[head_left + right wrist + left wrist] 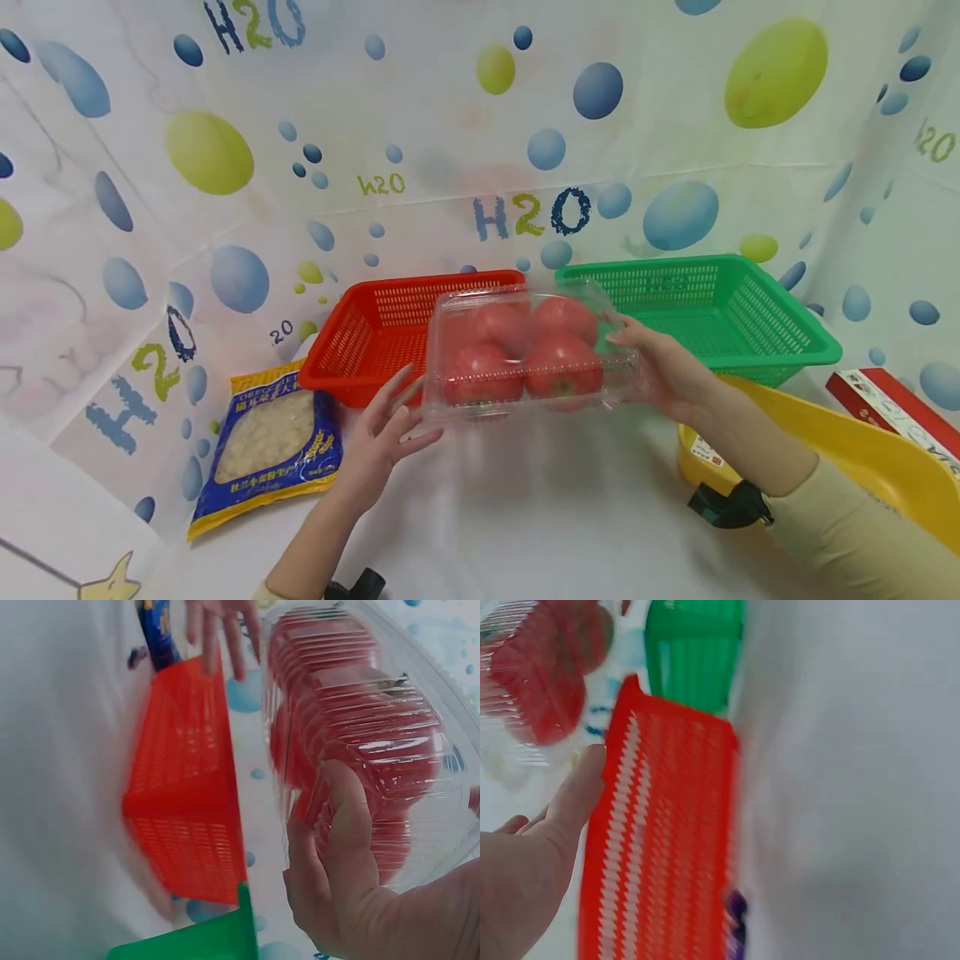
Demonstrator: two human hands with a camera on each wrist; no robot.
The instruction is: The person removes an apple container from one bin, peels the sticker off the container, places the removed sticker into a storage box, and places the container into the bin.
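My right hand point(671, 367) grips the right end of a clear plastic clamshell box point(525, 408), with the thumb against its side. Several round red fruits point(562, 367), which look like tomatoes, show through the lid. The box is held up above the table, in front of the two baskets. Just off its left end, my left hand point(382, 442) has its fingers spread and holds nothing. In the right wrist view those left fingers point(232, 645) point toward the box point(450, 757); whether they touch it I cannot tell.
Behind the box stand a red basket point(322, 354) and a green basket point(780, 342). A blue and yellow bag of pasta point(266, 433) lies on the left. On the right are a yellow scoop-shaped container point(862, 446) and a red and white box point(900, 408).
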